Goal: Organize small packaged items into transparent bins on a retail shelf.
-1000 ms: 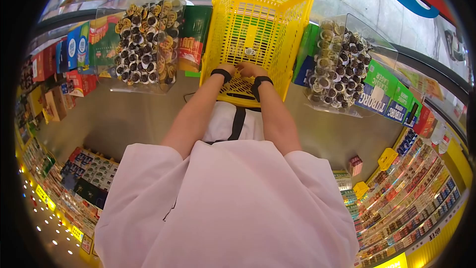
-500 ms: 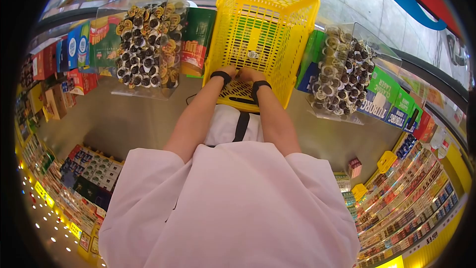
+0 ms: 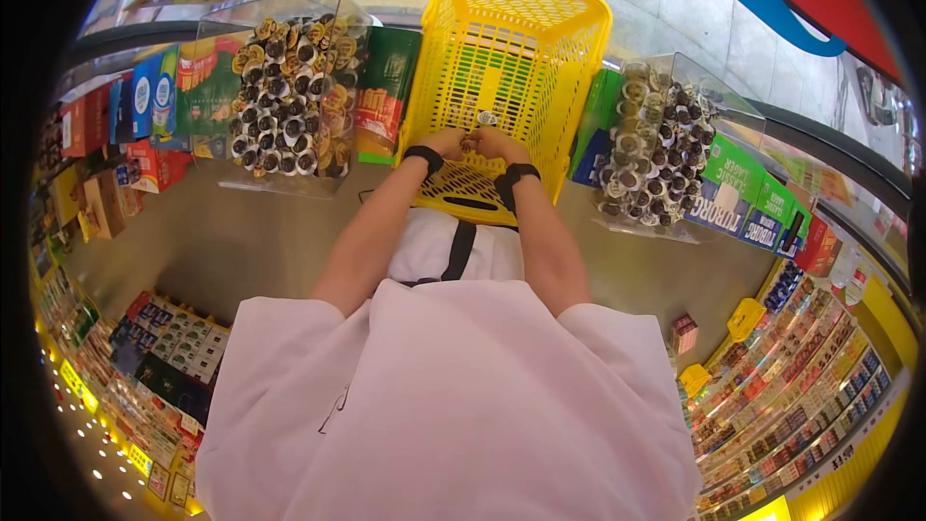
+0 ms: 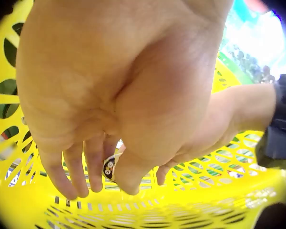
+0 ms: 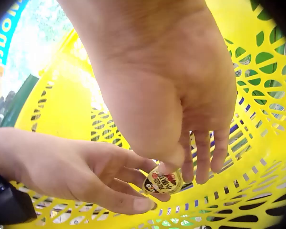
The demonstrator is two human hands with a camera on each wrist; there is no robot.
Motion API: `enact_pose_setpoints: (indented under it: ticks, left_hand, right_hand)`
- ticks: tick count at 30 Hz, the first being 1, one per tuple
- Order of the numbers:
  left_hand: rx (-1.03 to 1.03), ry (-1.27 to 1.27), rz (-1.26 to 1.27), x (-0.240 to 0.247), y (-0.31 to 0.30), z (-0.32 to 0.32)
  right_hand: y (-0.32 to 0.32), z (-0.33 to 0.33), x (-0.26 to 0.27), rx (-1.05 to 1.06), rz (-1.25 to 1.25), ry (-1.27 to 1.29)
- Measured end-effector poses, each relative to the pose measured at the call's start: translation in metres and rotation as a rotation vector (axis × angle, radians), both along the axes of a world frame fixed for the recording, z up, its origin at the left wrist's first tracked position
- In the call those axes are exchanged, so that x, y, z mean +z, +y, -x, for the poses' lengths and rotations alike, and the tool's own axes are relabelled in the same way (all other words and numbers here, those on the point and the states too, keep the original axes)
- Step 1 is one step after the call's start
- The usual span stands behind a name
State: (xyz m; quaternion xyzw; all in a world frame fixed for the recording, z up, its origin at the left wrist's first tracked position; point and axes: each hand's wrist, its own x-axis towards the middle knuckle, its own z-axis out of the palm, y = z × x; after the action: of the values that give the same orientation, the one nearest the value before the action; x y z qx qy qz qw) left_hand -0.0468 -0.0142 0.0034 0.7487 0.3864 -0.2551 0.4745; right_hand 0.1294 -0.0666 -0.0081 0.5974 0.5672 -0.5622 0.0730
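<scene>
Both hands meet inside a yellow shopping basket (image 3: 569, 116). Between thumb and fingers my right hand (image 5: 167, 90) pinches a small cup (image 5: 164, 182) with a gold and black printed lid. My left hand (image 4: 119, 90) reaches in from the other side, fingers loosely extended. In the right wrist view its fingers pass behind the cup, and its thumb stays a little apart below it. The left wrist view shows only part of the lid, past the left thumb. Farther along the basket floor lies another small round-lidded cup (image 3: 487, 118).
Clear bins heaped with small lidded cups flank the basket, a left bin (image 3: 289, 96) and a right bin (image 3: 661, 150). Behind them stand drink cartons (image 3: 738, 183). Stocked shelves (image 3: 820, 386) curve round the right, and stacked boxes (image 3: 178, 342) stand at lower left.
The basket sits slightly lower in the head view. Both hands stay together over its near end, with the right hand's fingers shifted a little and the small cup showing between them.
</scene>
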Motion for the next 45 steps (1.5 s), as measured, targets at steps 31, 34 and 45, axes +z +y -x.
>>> enact_pose_setpoints:
  ticks: [31,34,45]
  left_hand:
    - [0.539,-0.529,-0.117,0.056,0.001,0.015]
    - [0.559,-0.548,-0.084,0.063,-0.003,0.018]
    - [0.625,-0.587,0.139,0.090,-0.010,0.021]
  right_hand:
    - [-0.020,-0.017,0.083,-0.642,-0.226,0.380]
    - [-0.023,-0.012,0.075,-0.653,-0.311,0.491]
    - [-0.018,-0.009,0.102,-0.658,-0.264,0.391]
